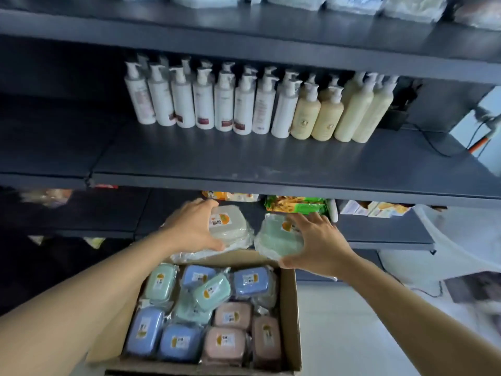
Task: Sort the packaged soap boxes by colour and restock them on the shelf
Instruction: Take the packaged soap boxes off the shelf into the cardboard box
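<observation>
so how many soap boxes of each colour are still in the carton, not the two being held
In the cardboard carton:
blue soap boxes: 4
green soap boxes: 3
pink soap boxes: 3
Total visible: 10; any underneath are hidden.

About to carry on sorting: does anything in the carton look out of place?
Yes. One green soap box lies tilted on top of the others in the cardboard carton, across the blue and green ones, not flat in a row. The rest lie flat, grouped roughly by colour.
</observation>
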The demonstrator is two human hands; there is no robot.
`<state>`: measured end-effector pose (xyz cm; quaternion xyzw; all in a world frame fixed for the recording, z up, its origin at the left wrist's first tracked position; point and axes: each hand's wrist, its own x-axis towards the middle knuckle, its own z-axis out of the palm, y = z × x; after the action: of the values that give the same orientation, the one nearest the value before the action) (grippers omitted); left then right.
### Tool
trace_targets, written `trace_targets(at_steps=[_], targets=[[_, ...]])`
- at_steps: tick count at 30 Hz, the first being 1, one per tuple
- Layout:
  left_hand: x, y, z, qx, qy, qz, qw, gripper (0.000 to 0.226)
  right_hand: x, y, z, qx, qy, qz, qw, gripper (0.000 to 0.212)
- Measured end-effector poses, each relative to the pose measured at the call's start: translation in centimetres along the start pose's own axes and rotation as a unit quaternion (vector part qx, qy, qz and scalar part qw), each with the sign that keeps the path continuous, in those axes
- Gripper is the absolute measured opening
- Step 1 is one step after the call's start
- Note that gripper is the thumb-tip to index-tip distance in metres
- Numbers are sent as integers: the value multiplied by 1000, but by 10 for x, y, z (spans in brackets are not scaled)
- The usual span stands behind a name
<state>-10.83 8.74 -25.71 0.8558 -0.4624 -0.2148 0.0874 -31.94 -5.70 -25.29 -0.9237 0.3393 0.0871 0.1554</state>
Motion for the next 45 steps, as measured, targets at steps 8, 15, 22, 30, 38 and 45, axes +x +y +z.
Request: trace_targets(at_steps=[8,15,22,30,38,45], targets=[[8,-57,165,4,-157,-64,986,98,5,37,154,-17,-158,26,987,91],[22,-85,294,19,-226,-93,969,95,36,59,266,-38,-236,7,971,97],[42,-90,354,18,-169,-74,983,88,67,66,326,-29,-225,-19,974,92],[32,-80,306,19,-159,-56,985,76,49,65,271,-5,-189,-19,982,84],[30,-23,145,54,-102,5,993,54,32,40,107,-26,-83,-27,996,55],[21,46,-8,37,-14,75,996,53,9,16,-27,-38,26,-36,998,59]])
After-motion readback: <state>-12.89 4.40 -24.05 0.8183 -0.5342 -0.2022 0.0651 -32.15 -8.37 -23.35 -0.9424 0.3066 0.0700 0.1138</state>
